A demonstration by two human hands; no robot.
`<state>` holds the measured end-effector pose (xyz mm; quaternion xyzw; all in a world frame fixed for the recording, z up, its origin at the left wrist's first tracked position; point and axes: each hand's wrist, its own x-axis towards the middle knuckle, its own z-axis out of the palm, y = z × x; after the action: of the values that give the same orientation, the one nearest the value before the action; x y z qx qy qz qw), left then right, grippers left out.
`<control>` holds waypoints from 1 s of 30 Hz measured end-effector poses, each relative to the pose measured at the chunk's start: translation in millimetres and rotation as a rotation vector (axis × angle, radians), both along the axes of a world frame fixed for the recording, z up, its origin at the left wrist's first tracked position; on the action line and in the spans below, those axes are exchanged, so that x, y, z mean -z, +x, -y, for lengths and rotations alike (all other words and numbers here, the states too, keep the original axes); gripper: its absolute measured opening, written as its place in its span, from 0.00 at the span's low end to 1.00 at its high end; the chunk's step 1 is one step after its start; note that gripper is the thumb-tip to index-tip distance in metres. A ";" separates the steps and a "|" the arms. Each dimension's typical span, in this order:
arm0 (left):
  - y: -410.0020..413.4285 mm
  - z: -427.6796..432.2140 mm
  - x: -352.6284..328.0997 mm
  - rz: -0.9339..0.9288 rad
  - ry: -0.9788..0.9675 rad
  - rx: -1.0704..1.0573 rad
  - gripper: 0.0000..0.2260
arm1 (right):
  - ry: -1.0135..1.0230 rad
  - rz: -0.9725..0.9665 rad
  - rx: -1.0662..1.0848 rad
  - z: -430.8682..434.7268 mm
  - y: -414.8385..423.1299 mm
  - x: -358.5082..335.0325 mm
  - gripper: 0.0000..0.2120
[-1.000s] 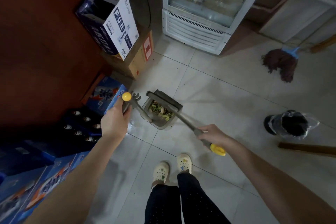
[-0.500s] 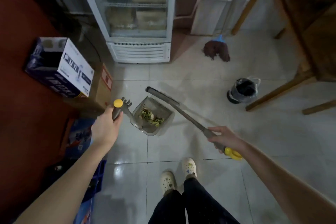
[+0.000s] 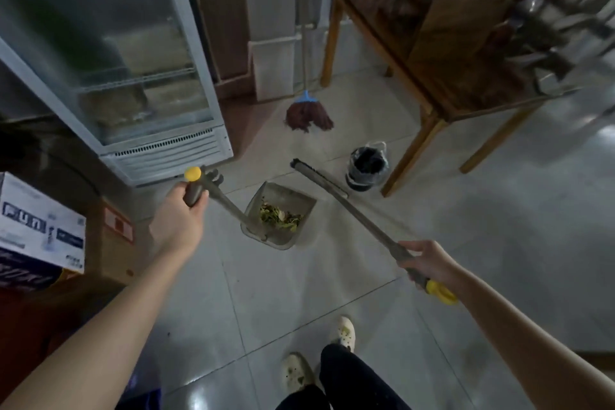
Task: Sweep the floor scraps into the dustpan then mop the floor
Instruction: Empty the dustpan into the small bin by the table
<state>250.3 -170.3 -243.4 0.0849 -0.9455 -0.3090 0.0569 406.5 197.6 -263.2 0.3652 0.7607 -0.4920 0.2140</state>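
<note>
My left hand (image 3: 178, 221) grips the yellow-capped handle of a grey dustpan (image 3: 293, 201). The pan hangs just above the tiles and holds a heap of green and yellow scraps (image 3: 279, 218). My right hand (image 3: 427, 261) holds the long grey broom (image 3: 352, 210) near its yellow end. The broom head (image 3: 317, 176) points away, to the right of the pan and apart from it. A dark red mop (image 3: 309, 118) with a blue collar leans against the far wall.
A small black bin (image 3: 367, 165) lined with a clear bag stands by the wooden table's leg (image 3: 411, 156). A glass-door fridge (image 3: 109, 76) fills the left. Cardboard boxes (image 3: 40, 230) are stacked at lower left. My feet (image 3: 319, 353) stand on grey tiles.
The view has swung up and right, from the boxes toward the mop, bin and table. Both hands carried the dustpan and broom along; the broom head has drawn away from the pan.
</note>
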 end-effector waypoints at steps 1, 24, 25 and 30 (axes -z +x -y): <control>-6.6 -8.0 -1.9 -0.008 0.007 0.003 0.14 | 0.004 -0.008 0.028 -5.9 2.3 -2.1 0.22; -149.7 -206.4 -57.5 -0.192 -0.101 0.255 0.17 | -0.034 -0.199 0.263 -167.8 -54.5 -14.4 0.23; -156.1 -217.9 -58.8 -0.198 -0.111 0.258 0.17 | -0.016 -0.199 0.250 -180.7 -65.1 -14.2 0.22; -191.7 -276.1 -59.6 -0.208 -0.173 0.302 0.16 | -0.041 -0.203 0.216 -246.9 -116.9 -19.5 0.19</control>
<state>58.6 105.8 -183.7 -0.0956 -0.9596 -0.2388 0.1141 289.6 444.5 -243.7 0.3889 0.7244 -0.5622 0.0890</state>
